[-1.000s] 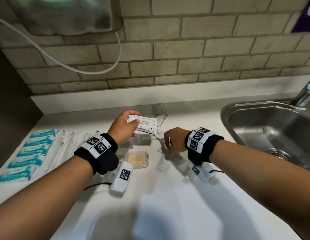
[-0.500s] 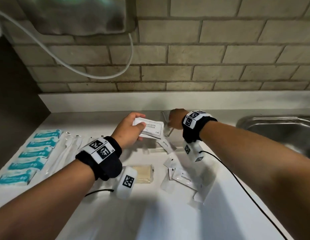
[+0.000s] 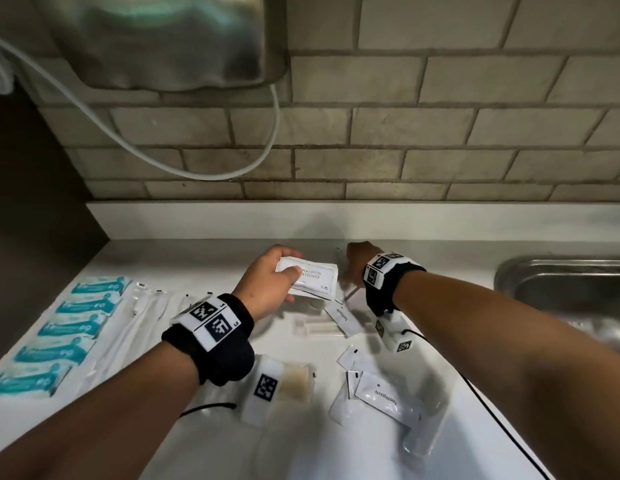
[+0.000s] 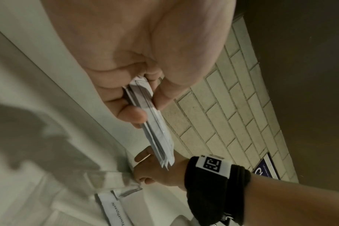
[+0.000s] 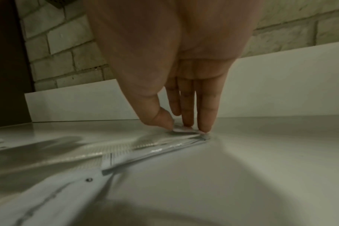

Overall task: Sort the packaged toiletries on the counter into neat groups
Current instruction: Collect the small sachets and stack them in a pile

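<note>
My left hand (image 3: 277, 275) grips a thin stack of white shampoo sachets (image 3: 312, 280) a little above the counter; the left wrist view shows the stack (image 4: 155, 126) edge-on between thumb and fingers. My right hand (image 3: 357, 261) reaches to the back of the white counter (image 3: 232, 258). There its thumb and fingertips (image 5: 203, 128) pinch the end of a clear packet (image 5: 155, 146) that lies flat. Loose toothpaste sachets (image 3: 384, 396) lie at the front right. A packet of cotton swabs (image 3: 294, 379) lies by my left wrist.
A row of teal packets (image 3: 69, 327) lines the left edge, with clear-wrapped long items (image 3: 142, 317) beside it. A steel sink (image 3: 561, 282) is at the right. A metal unit (image 3: 163, 39) and a white hose (image 3: 232, 168) hang on the brick wall.
My right hand has moved from the sachets in the middle of the counter to the back, onto the clear packet. The left hand still holds the shampoo sachets.
</note>
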A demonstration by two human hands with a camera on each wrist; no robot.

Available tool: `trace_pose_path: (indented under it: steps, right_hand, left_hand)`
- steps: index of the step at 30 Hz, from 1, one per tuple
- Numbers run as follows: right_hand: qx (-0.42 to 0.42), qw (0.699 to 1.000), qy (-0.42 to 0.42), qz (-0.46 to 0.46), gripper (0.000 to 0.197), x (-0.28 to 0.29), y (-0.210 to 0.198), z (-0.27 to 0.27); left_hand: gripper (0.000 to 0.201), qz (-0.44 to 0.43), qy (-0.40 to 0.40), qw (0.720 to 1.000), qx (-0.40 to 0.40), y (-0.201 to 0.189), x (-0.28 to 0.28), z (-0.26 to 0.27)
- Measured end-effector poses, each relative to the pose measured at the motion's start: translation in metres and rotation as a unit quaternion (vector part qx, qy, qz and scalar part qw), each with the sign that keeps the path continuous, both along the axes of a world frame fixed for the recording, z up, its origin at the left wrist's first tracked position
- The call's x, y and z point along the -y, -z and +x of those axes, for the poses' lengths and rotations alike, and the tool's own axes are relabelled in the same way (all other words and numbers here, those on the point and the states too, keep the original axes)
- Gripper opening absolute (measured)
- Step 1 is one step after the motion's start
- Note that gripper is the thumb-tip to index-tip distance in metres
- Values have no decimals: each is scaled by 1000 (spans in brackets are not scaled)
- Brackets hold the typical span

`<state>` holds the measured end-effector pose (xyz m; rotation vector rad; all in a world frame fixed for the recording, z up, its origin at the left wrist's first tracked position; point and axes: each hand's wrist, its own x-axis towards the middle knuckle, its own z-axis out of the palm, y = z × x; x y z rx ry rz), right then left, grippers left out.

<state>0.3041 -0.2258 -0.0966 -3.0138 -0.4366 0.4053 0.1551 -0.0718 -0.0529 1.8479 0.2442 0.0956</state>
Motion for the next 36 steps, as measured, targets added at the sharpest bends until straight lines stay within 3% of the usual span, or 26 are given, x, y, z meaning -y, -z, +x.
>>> trace_pose_path:
  steps: [7, 11, 15, 17, 27, 33, 36]
  right_hand:
    - [57, 996, 29, 70, 41, 27, -34, -39]
    - [26, 990, 55, 128, 39, 38, -60, -61]
    - [-63, 942, 92, 317, 25, 45, -73, -89]
    - [-86, 927, 88, 354, 19, 47, -74, -103]
    - [-168, 897, 15, 408, 19, 21, -74, -158]
    - [-188, 894, 7, 408, 25, 2, -80, -163]
    - [-183, 892, -8, 412, 27, -7, -87, -156]
  left_hand:
    - [21, 19, 5, 1000, -7, -1, 2, -21]
    - [21, 19, 17, 1000, -1, -11, 5, -36]
    - [23, 23, 28, 999, 0, -19, 5, -54]
    - [23, 21, 34, 999, -1, -19, 7, -61]
    - [27, 31, 24, 999, 23, -19, 5, -84]
    - [28, 75, 11, 996, 46, -14, -9, -83]
    - [31, 43, -10, 997, 62, -16, -18, -79]
